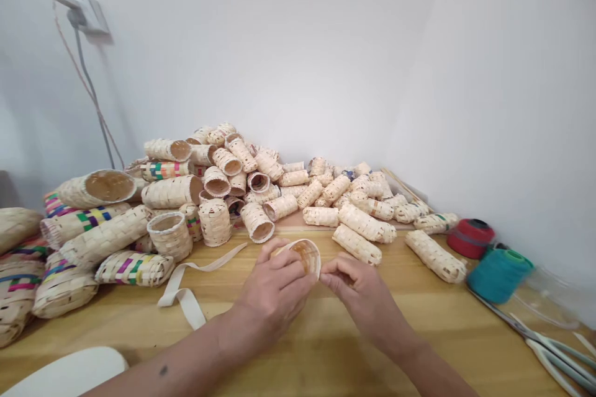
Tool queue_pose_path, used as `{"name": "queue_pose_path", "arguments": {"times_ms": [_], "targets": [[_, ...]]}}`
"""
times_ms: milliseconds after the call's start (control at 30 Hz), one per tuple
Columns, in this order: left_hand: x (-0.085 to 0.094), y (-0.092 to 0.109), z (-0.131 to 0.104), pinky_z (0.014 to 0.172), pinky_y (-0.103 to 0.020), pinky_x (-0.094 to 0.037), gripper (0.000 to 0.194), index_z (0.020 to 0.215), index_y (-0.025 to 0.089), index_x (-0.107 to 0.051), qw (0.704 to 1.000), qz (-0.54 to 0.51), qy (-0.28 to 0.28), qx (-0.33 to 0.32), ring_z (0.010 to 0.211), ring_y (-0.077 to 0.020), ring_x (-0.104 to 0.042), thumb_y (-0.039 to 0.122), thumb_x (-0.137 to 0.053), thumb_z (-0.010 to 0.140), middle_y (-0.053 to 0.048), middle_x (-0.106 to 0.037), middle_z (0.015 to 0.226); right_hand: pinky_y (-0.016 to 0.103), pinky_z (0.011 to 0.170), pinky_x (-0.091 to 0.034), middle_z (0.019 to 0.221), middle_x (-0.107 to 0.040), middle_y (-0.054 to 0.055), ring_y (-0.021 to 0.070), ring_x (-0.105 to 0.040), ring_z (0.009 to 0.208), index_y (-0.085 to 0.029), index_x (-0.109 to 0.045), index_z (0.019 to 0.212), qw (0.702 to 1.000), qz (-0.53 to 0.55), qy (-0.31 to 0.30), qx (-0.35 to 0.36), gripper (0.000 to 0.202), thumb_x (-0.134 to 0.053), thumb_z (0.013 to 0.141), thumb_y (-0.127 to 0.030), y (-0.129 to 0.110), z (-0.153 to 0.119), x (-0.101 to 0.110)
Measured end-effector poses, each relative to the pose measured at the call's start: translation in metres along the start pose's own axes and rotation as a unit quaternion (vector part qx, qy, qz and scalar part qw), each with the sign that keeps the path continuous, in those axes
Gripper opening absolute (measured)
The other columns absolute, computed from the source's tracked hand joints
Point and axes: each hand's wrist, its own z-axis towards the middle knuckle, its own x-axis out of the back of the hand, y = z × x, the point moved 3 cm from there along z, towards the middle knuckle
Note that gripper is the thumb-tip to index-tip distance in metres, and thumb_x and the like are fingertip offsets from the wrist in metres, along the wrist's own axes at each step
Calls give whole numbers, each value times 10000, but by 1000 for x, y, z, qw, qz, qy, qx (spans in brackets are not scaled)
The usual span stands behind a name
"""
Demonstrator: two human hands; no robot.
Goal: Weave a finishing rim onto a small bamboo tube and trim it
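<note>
My left hand is wrapped round a small woven basket, its round mouth tilted up and partly toward me. A pale band runs along the rim, and my fingers cover most of the outer wall. At the right side of that rim, my right hand is closed in a pinch. Whatever lies between its thumb and forefinger is too small to make out. Left of my left hand, a white cloth strip lies curled on the wooden table.
Piled woven baskets, some with coloured bands, fill the left and back. Closed woven tubes lie right of them. Red thread, teal thread and scissors sit at right. A white rounded object is front left.
</note>
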Motion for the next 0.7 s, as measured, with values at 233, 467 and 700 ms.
{"name": "queue_pose_path", "arguments": {"times_ms": [233, 467, 700], "targets": [[-1, -5, -2, 999, -405, -315, 211, 836, 192, -639, 1000, 20, 10, 9, 778, -150, -555, 131, -452, 913, 12, -603, 658, 240, 541, -387, 748, -610, -15, 137, -516, 605, -214, -611, 929, 992, 81, -20, -91, 132, -537, 821, -236, 9, 2, -1], [-13, -5, -7, 1058, -395, -241, 200, 867, 198, -625, 1000, -2, -16, -15, 827, -134, -574, 109, -452, 916, 27, -621, 706, 328, 752, -474, 904, -647, 32, 195, -594, 837, -238, -627, 1046, 999, -27, 11, 20, 217, -500, 872, -210, -1, 1, 3], [-13, -1, -9, 1138, -379, -91, 180, 920, 225, -613, 997, -33, -41, -56, 1128, -146, -512, 109, -476, 912, 25, -679, 1008, 460, 1013, -357, 1280, -530, 77, 279, -439, 1230, -240, -695, 865, 981, -160, -1, 105, 127, -570, 873, -223, -3, -3, 6]]}}
